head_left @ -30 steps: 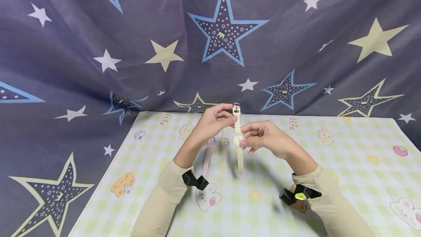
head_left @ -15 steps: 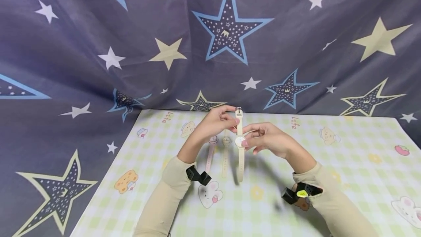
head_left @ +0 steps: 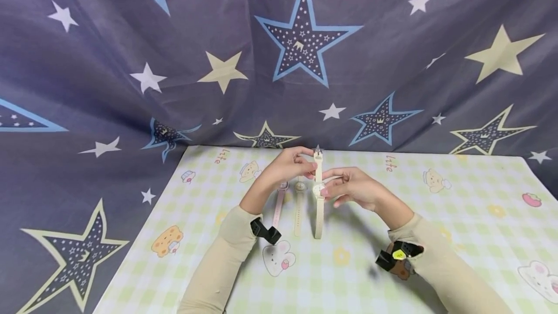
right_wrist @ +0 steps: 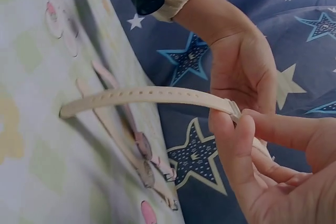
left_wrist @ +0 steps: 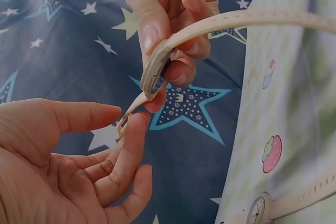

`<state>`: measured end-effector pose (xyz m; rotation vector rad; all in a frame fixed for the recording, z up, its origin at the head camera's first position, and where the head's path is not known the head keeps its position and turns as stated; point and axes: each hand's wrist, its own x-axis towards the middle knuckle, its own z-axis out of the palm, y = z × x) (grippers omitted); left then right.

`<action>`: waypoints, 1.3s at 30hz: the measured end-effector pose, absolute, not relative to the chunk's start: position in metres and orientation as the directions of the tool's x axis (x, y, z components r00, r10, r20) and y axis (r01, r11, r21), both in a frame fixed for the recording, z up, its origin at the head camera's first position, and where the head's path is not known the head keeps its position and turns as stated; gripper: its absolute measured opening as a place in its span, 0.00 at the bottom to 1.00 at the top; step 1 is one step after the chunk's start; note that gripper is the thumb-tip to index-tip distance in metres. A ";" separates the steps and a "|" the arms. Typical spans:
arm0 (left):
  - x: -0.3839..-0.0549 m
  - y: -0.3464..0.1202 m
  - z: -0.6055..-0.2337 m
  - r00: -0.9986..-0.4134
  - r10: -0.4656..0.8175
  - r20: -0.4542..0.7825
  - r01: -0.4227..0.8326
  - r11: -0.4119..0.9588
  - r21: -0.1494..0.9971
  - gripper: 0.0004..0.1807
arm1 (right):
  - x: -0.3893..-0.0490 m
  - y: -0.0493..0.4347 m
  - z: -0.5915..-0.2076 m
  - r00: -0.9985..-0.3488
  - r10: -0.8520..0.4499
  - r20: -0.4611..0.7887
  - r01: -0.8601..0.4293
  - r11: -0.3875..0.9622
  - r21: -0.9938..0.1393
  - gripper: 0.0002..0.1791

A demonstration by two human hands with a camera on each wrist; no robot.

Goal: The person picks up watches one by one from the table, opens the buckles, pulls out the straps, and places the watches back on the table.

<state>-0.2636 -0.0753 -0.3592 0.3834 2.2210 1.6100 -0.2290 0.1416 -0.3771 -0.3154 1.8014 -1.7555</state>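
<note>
A cream-strapped wristwatch [head_left: 319,214] is held up lengthwise between both hands above the table. My left hand [head_left: 287,166] pinches its short strap piece by the buckle [head_left: 318,153] between thumb and finger. With thumb and fingers my right hand [head_left: 355,188] grips the round watch case [left_wrist: 156,69]. The long strap piece [right_wrist: 142,95] hangs in a curve, its tip right at the tablecloth in the right wrist view. Just left of it lie a beige watch [head_left: 298,210] and a pink watch [head_left: 279,207], side by side, partly behind the left hand in the head view.
The table [head_left: 174,285] wears a green-and-white checked cloth with cartoon prints. Behind it hangs a dark star-patterned curtain [head_left: 375,23], meeting the table's back edge. Black wrist cameras [head_left: 266,231] sit on both sleeves.
Both hands and the held watch have come down slightly over the last half second. The head view has shifted a little since the first frame. Both grips stay the same.
</note>
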 end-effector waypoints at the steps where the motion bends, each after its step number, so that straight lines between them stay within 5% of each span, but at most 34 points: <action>1: -0.264 -0.075 -0.360 -0.896 0.423 -0.139 0.002 0.315 0.949 0.24 | -0.230 0.141 -0.378 -0.797 -0.550 -0.249 0.231 0.103 -0.968 0.20; 13: -0.270 -0.088 -0.357 -0.908 0.391 -0.149 0.018 0.393 0.919 0.20 | -0.242 0.136 -0.388 -0.859 -0.455 -0.234 0.181 0.157 -0.971 0.30; 39: -0.269 -0.112 -0.339 -0.939 0.341 -0.046 0.065 0.306 0.950 0.20 | -0.271 0.118 -0.432 -0.922 -0.314 -0.227 0.141 0.274 -0.951 0.27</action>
